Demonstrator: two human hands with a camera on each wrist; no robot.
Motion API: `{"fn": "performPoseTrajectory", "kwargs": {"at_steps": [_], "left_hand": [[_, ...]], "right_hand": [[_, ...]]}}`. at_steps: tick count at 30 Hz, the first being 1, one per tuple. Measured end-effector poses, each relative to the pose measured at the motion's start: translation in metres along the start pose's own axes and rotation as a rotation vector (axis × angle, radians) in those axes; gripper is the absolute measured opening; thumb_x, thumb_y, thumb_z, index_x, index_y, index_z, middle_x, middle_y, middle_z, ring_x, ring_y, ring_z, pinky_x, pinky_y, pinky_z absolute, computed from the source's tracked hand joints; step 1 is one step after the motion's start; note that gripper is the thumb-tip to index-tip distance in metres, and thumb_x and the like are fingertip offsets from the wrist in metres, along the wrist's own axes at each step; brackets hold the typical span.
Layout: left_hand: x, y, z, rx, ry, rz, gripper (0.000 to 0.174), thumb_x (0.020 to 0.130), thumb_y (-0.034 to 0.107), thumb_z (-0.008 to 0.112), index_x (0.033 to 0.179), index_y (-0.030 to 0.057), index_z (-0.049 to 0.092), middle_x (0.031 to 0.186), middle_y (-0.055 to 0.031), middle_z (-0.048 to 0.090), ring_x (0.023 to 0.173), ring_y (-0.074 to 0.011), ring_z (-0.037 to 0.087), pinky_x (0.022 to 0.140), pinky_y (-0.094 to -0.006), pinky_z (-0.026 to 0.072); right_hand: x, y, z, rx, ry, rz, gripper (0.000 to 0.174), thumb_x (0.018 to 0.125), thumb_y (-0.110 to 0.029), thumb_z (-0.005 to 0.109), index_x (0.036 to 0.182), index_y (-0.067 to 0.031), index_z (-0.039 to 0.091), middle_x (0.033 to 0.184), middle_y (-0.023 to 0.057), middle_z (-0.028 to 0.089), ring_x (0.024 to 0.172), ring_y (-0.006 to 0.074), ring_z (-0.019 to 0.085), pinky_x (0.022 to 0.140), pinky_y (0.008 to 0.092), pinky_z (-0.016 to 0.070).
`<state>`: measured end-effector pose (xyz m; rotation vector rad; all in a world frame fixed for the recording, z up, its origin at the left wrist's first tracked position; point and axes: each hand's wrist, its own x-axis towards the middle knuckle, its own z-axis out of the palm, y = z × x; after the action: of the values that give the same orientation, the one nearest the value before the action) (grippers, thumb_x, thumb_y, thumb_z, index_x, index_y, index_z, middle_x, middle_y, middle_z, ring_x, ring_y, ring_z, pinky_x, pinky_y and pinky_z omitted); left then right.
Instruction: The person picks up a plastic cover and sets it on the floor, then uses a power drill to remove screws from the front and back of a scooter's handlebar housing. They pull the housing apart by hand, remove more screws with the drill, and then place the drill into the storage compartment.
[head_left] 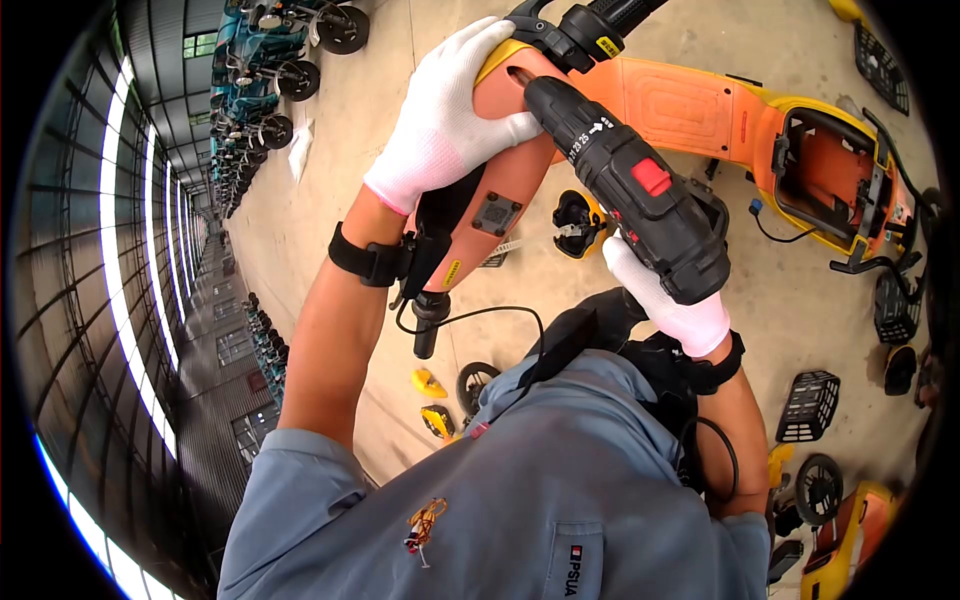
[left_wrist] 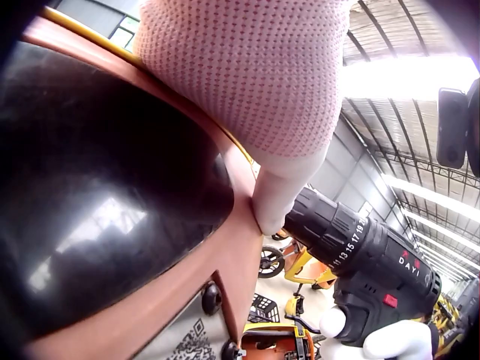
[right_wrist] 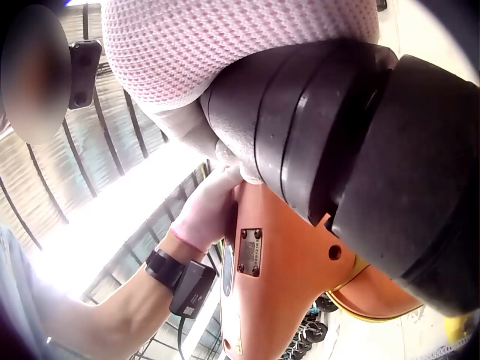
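In the head view, my white-gloved right hand (head_left: pixel 668 300) grips the handle of a black cordless drill (head_left: pixel 625 180) with a red button on top. The drill's chuck (left_wrist: pixel 319 217) is by my left thumb, and its thin bit runs to a slot in an orange handlebar cover (head_left: pixel 505 185). My gloved left hand (head_left: pixel 450 115) holds this cover, with the thumb along the near side and fingers over the yellow edge. On the cover are a black glossy panel (left_wrist: pixel 112 180) and a screwed-on QR plate (head_left: pixel 495 213).
The scooter's orange footboard (head_left: pixel 680 110) and open yellow seat section (head_left: pixel 840 180) extend to the right. A black handlebar grip (head_left: pixel 430 325) sticks out at lower left. Black baskets (head_left: pixel 808 405) and yellow parts lie on the floor (head_left: pixel 340 220). Rows of parked scooters (head_left: pixel 262 95) stand far left.
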<state>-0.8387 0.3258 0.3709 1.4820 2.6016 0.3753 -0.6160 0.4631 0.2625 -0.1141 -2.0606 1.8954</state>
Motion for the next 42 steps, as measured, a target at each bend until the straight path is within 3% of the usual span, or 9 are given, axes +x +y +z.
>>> {"fn": "performPoseTrajectory", "kwargs": {"at_steps": [11,14,19,24,30,35,37,39,42], "left_hand": [[0.002,0.011,-0.002,-0.021,-0.029,-0.051,0.08,0.074,0.022,0.084,0.141,0.0013,0.046,0.144,-0.018,0.049,0.134,-0.0322,0.047,0.113,-0.0392,0.0365],[0.002,0.011,-0.001,-0.035,-0.029,-0.056,0.081,0.073,0.022,0.084,0.141,0.0015,0.046,0.143,-0.0177,0.049,0.134,-0.0314,0.047,0.113,-0.0389,0.0366],[0.002,0.011,-0.002,-0.045,-0.035,-0.047,0.081,0.073,0.022,0.084,0.142,0.0019,0.046,0.142,-0.017,0.05,0.134,-0.0307,0.048,0.112,-0.039,0.037],[0.003,0.009,-0.002,-0.03,-0.039,-0.024,0.081,0.074,0.023,0.085,0.142,0.002,0.046,0.142,-0.017,0.05,0.133,-0.031,0.048,0.112,-0.039,0.0373],[0.004,0.012,-0.002,-0.012,-0.029,-0.043,0.082,0.073,0.023,0.085,0.141,0.0017,0.046,0.14,-0.0175,0.051,0.132,-0.0314,0.049,0.112,-0.0394,0.0377],[0.003,0.01,-0.002,-0.009,-0.025,-0.026,0.081,0.073,0.022,0.085,0.141,0.0018,0.047,0.14,-0.0174,0.051,0.131,-0.0313,0.049,0.112,-0.0396,0.0375],[0.003,0.013,-0.002,-0.001,-0.023,-0.024,0.08,0.073,0.022,0.085,0.14,0.0018,0.048,0.14,-0.017,0.051,0.131,-0.0313,0.049,0.111,-0.0396,0.0375],[0.005,0.013,-0.003,0.01,-0.017,-0.023,0.079,0.072,0.021,0.085,0.14,0.0017,0.048,0.139,-0.0167,0.052,0.131,-0.0313,0.049,0.111,-0.0395,0.0376],[0.006,0.014,-0.003,-0.037,-0.037,-0.013,0.077,0.072,0.019,0.084,0.139,0.0028,0.049,0.139,-0.0162,0.052,0.131,-0.0316,0.049,0.111,-0.0396,0.0379]], "right_hand": [[0.004,0.002,-0.005,0.06,-0.003,0.005,0.02,0.082,-0.012,0.074,0.102,-0.0081,0.07,0.094,0.0095,0.071,0.08,0.0304,0.066,0.069,0.0398,0.0506],[0.007,0.006,-0.01,-0.113,-0.034,-0.119,0.026,0.081,-0.008,0.072,0.107,-0.0052,0.068,0.093,0.0107,0.071,0.079,0.0291,0.066,0.071,0.0357,0.0513],[0.022,0.011,-0.024,0.14,-0.158,0.043,0.037,0.08,-0.006,0.07,0.116,-0.0004,0.064,0.09,0.0145,0.069,0.075,0.0258,0.064,0.073,0.0286,0.0507],[0.035,0.001,-0.038,0.013,-0.134,0.037,0.041,0.072,-0.018,0.077,0.109,-0.0051,0.065,0.088,0.0155,0.069,0.081,0.0328,0.069,0.071,0.0343,0.0527],[0.045,0.001,-0.047,-0.221,-0.107,-0.088,0.043,0.069,-0.022,0.077,0.107,-0.006,0.066,0.086,0.0143,0.068,0.081,0.0338,0.066,0.072,0.0376,0.0521],[0.05,0.003,-0.053,-0.25,-0.144,-0.123,0.043,0.07,-0.02,0.077,0.108,-0.0049,0.065,0.085,0.0145,0.068,0.08,0.032,0.067,0.072,0.0363,0.052],[0.046,0.0,-0.049,0.13,-0.211,0.138,0.043,0.071,-0.017,0.077,0.11,-0.0044,0.065,0.086,0.0137,0.069,0.077,0.0285,0.068,0.072,0.0337,0.0518],[0.041,0.005,-0.043,0.123,-0.216,0.143,0.043,0.072,-0.016,0.077,0.112,-0.0041,0.065,0.087,0.0132,0.07,0.075,0.0259,0.069,0.072,0.0316,0.0514],[0.04,0.002,-0.04,0.097,-0.167,0.057,0.044,0.072,-0.017,0.077,0.112,-0.0049,0.065,0.085,0.0136,0.07,0.076,0.0286,0.069,0.071,0.0326,0.0515]]}}
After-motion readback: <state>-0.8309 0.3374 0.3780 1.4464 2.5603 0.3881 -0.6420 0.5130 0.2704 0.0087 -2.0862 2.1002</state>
